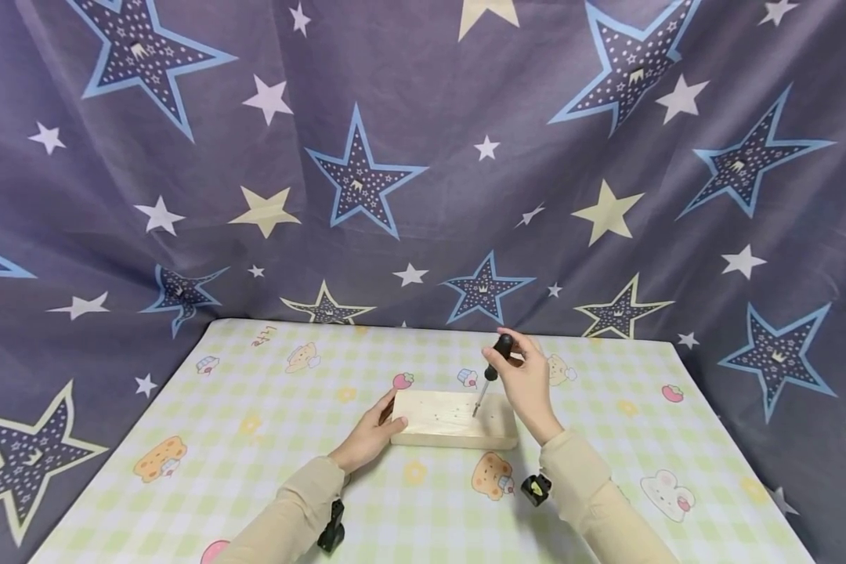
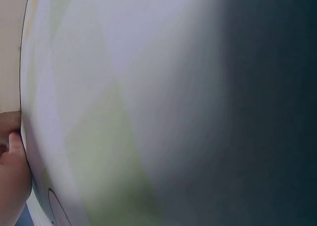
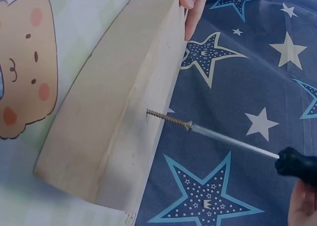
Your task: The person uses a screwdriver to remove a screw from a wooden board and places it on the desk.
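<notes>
A pale wooden block (image 1: 433,427) lies on the table, its top dotted with small holes. My left hand (image 1: 366,440) grips its left end, thumb over the top edge and fingers round the side. In my right hand (image 1: 532,385) is a screwdriver (image 1: 492,371) with a black handle, held by the fingers above the block. The right wrist view shows the tip of its metal shaft (image 3: 233,141) at the head of a brownish screw (image 3: 168,118). That screw stands with its point in the block's face and most of its thread outside. Only part of the left hand (image 2: 14,174) shows in the left wrist view.
The table wears a green-and-white checked cloth (image 1: 289,486) with cartoon prints. Behind it hangs a dark curtain (image 1: 423,235) patterned with stars. Black wrist cameras (image 1: 536,489) are strapped below both sleeves.
</notes>
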The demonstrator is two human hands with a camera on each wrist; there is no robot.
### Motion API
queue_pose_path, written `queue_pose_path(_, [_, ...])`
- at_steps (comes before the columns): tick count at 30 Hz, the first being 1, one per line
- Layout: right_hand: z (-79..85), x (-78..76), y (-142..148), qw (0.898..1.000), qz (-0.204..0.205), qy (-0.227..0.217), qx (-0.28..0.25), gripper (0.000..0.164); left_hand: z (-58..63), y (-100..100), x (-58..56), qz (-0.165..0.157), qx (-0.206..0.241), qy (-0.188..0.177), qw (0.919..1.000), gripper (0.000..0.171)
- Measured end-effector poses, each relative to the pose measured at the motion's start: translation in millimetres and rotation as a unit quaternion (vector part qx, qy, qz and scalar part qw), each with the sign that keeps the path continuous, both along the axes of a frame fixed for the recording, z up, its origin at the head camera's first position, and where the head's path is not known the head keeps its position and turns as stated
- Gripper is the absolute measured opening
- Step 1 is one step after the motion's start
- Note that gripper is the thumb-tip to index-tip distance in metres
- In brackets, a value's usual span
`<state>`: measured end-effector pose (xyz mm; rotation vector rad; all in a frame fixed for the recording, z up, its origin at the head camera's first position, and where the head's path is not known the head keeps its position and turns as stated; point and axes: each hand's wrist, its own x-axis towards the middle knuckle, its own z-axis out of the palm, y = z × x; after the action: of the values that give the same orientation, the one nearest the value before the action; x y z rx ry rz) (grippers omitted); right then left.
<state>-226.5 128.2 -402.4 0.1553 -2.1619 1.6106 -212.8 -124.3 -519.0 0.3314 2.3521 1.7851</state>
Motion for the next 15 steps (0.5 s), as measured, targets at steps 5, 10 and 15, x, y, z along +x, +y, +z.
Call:
queue_pose_path(5, [0.4, 0.3, 0.7, 0.998, 0.049, -0.01, -0.032, 0.036, -0.4, -1.2, 0.2, 0.002, 0.001, -0.002, 1.0, 0.071])
queue_pose_path(10, [-0.1, 0.2, -0.8, 0.997, 0.06, -0.022, -0.042, 0.037, -1.0, -1.0, -1.9, -0.001, 0.006, -0.005, 1.0, 0.071])
queue_pose_path(15, [-1.9, -1.2, -1.9, 0.999, 0.022, -0.014, -0.022, 0.04, -2.0, -1.0, -3.0, -0.007, 0.01, -0.004, 0.9999, 0.071])
